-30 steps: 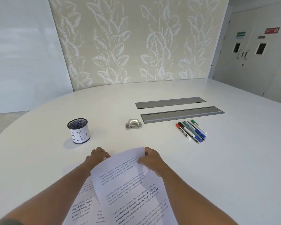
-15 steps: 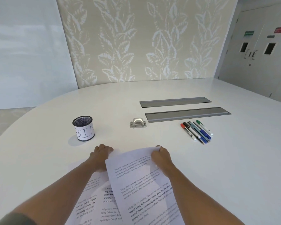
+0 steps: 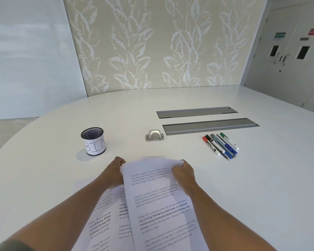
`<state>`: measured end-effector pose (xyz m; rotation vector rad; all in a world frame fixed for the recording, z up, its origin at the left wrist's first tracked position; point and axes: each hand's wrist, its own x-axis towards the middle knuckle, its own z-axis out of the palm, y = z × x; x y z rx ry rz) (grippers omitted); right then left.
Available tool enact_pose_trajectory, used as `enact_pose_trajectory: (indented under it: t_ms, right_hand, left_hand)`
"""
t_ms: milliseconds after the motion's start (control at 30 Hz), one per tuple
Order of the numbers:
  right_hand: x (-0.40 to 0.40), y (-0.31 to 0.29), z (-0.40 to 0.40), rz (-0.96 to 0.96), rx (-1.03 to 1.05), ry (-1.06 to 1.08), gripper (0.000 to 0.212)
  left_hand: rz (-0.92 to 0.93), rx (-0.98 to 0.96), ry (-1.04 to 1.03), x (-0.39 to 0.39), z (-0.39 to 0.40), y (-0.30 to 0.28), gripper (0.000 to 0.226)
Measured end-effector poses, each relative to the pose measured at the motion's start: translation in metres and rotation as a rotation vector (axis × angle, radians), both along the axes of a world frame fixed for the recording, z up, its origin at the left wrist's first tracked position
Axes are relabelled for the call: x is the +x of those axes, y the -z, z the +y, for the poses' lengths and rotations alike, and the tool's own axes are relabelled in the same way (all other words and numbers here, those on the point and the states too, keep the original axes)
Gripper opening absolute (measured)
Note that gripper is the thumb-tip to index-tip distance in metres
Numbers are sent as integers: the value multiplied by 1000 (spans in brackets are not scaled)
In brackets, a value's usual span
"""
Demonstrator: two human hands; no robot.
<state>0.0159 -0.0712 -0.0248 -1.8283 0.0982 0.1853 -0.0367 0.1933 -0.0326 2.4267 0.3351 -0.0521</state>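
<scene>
We pinch the top sheet (image 3: 158,196) by its far corners, left hand (image 3: 112,175) and right hand (image 3: 184,173), early going we reckon, other sheets (image 3: 101,220) waiting beneath

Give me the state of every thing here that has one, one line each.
top sheet, far edge raised, gripped at its corners by left hand and right hand
lower sheets, flat on table
BIN cup, upright
hole punch, untouched
markers, lying side by side
cable flaps, closed
double doors, closed
</scene>
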Motion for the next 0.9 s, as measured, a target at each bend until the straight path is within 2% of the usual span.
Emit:
enact_pose_trajectory:
  t_ms: [100, 167, 333, 400, 467, 567, 667, 900]
  right_hand:
    - [3, 0, 1, -9, -22, 32, 3]
    - [6, 0, 3, -8, -18, 47, 5]
    - [11, 3, 10, -11, -15, 17, 24]
    - [12, 3, 12, -22, -6, 19, 23]
    - [12, 0, 14, -27, 32, 17, 23]
    - [12, -3, 15, -37, 96, 9, 30]
    - [13, -3, 18, -59, 77, -31, 26]
    - [12, -4, 29, -93, 46, -85, 11]
  left_hand:
    - [-77, -299, -159, -1, 1, -1, 60]
    - [-104, -447, -199, 0, 4, -4, 58]
    - [-55, -689, -65, -5, 7, -14, 43]
    - [-72, -717, -84, -6, 11, -14, 51]
    - [-106, -697, -157, -5, 16, -15, 55]
    - [-177, -619, -287, -10, 22, -16, 31]
    - [-231, -468, -341, -22, 37, -16, 27]
    - [-125, -117, -405, -47, 74, -11, 62]
